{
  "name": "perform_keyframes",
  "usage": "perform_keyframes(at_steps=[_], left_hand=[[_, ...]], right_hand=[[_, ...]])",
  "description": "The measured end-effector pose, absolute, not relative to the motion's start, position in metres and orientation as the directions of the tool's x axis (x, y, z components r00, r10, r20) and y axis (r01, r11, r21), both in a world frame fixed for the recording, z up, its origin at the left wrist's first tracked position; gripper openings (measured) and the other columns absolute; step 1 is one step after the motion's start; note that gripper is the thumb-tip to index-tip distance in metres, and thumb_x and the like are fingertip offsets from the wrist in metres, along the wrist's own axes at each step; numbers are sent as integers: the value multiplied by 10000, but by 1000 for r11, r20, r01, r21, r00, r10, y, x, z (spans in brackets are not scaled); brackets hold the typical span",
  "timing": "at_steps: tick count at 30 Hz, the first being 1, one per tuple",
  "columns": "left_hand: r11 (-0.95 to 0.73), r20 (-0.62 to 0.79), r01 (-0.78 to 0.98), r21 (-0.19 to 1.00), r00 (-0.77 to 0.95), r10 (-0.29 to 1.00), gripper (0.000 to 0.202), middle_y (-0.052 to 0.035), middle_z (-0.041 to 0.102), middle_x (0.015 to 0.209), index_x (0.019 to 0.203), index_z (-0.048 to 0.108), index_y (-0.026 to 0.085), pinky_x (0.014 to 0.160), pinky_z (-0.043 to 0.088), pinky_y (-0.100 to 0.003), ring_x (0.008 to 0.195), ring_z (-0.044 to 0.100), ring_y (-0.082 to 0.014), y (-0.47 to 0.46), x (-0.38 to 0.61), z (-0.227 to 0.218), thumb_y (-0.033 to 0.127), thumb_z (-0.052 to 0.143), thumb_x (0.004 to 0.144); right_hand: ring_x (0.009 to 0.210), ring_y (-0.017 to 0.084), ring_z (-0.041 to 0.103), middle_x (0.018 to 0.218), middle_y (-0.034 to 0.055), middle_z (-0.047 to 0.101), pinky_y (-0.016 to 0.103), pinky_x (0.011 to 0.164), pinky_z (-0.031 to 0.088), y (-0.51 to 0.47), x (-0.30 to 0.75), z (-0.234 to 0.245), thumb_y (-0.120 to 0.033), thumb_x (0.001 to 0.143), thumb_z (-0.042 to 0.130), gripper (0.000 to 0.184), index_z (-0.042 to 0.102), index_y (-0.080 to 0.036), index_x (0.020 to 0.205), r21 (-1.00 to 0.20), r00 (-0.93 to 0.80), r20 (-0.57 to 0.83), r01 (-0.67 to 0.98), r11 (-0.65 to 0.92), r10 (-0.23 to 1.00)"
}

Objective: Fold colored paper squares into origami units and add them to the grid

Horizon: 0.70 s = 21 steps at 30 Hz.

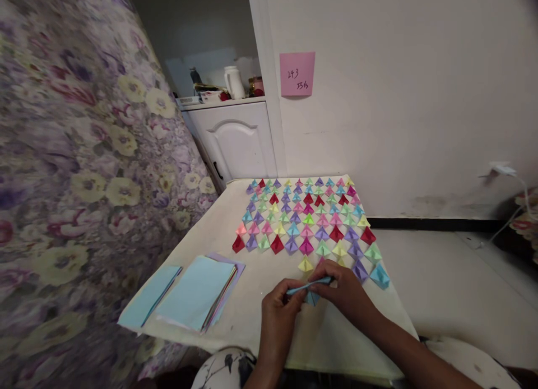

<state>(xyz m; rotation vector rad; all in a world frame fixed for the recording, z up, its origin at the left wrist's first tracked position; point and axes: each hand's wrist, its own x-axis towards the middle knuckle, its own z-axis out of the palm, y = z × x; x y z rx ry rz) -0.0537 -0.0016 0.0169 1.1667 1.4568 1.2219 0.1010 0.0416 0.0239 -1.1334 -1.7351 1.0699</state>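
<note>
Both hands pinch a small light-blue folded paper piece [310, 288] just above the table's near edge. My left hand [281, 306] grips its left end with closed fingers. My right hand [341, 291] presses its right end between thumb and fingers. Just beyond the hands, several folded paper shapes [306, 215] in red, purple, green, yellow, pink and blue lie in rows on the cream table [252, 316]. A yellow folded shape [305, 264] sits nearest the hands.
A stack of coloured paper sheets [197, 292] with a light-blue top lies at the table's left, beside another blue sheet [150, 296]. A floral fabric [75, 170] rises on the left. A pink note [297, 73] hangs on the white wall. A white cabinet [231, 137] stands behind.
</note>
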Motion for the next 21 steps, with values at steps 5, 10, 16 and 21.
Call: perform_keyframes(at_steps=[5, 10, 16, 21], left_hand=[[61, -37, 129, 990, -178, 983, 132, 23, 594, 587, 723, 680, 170, 540, 384, -201, 565, 504, -125, -2, -54, 20, 296, 663, 686], [55, -35, 124, 991, -157, 987, 133, 10, 623, 607, 739, 695, 175, 542, 385, -209, 563, 508, -132, 0, -56, 19, 292, 667, 682], [70, -52, 151, 986, -119, 992, 151, -6, 635, 610, 748, 722, 177, 541, 385, -216, 559, 507, -140, 3, -58, 19, 299, 667, 678], [61, -48, 133, 989, -100, 994, 146, 8, 607, 559, 677, 705, 168, 529, 368, -208, 548, 499, -131, 1, -58, 20, 307, 662, 682]], right_hand=[[673, 160, 578, 712, 10, 640, 251, 600, 425, 46, 106, 25, -237, 684, 679, 54, 685, -191, 712, -945, -328, 75, 278, 172, 942], [636, 150, 562, 668, -2, 626, 239, 567, 413, 48, 109, 23, -261, 680, 680, 71, 678, -190, 674, -952, -348, 59, 264, 158, 936], [630, 149, 564, 650, -3, 626, 233, 553, 411, 51, 111, 20, -242, 649, 695, 57, 684, -186, 643, -960, -364, 37, 244, 134, 931], [598, 147, 568, 620, -6, 635, 237, 544, 418, 52, 111, 20, -226, 626, 705, 54, 684, -177, 634, -973, -380, -17, 218, 72, 925]])
